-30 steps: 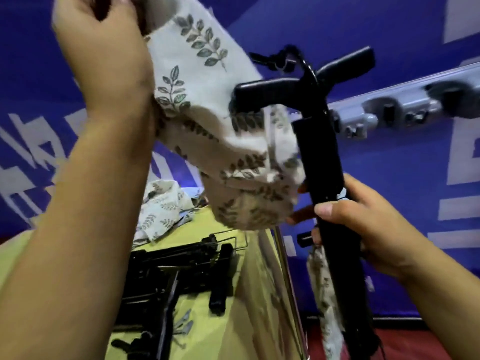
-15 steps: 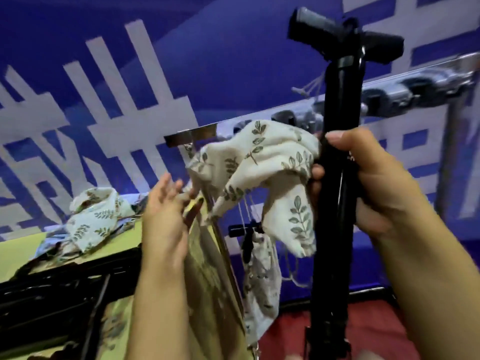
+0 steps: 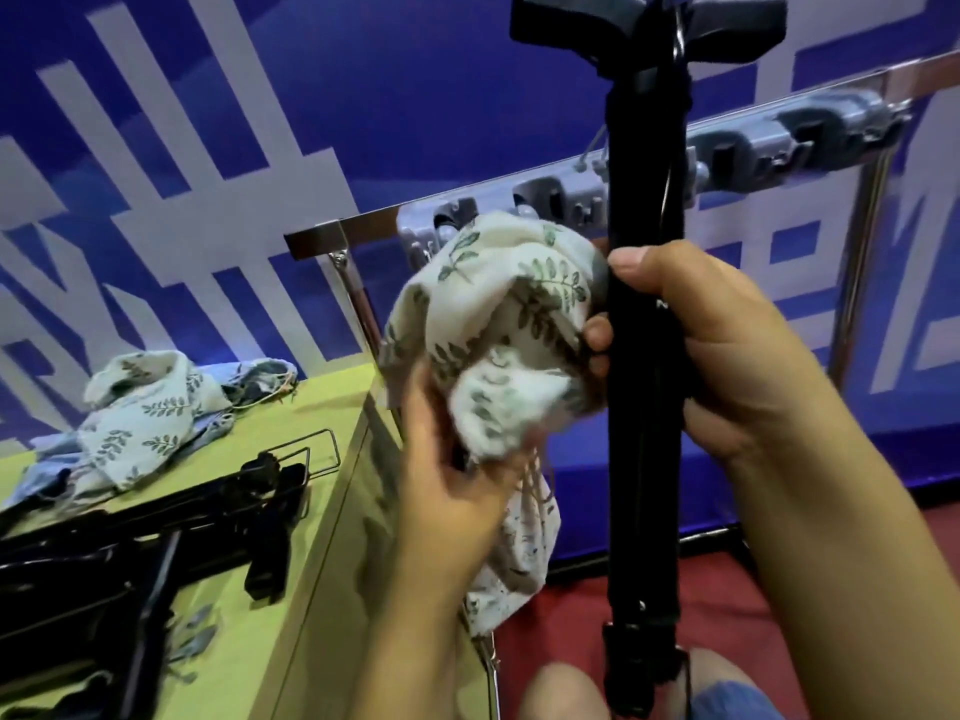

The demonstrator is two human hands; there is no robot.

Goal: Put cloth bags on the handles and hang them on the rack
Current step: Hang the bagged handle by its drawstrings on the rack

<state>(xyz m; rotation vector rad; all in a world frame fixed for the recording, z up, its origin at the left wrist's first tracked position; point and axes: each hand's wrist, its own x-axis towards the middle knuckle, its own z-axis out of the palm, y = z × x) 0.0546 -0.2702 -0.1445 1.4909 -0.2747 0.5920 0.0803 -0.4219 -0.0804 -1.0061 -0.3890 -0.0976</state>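
Right hand (image 3: 727, 345) clenched around the shaft of a black walking stick (image 3: 644, 407), held upright, its T-shaped handle (image 3: 644, 23) at the top edge of view. Left hand (image 3: 457, 491) grasps a bunched leaf-print cloth bag (image 3: 498, 324) from below; the bag touches the shaft just beside the right fingertips. Grey hook rack (image 3: 727, 153) runs behind the stick. On the yellow desk (image 3: 322, 491): more leaf-print bags (image 3: 145, 407) near the far edge, black sticks (image 3: 156, 537) lying flat nearer.
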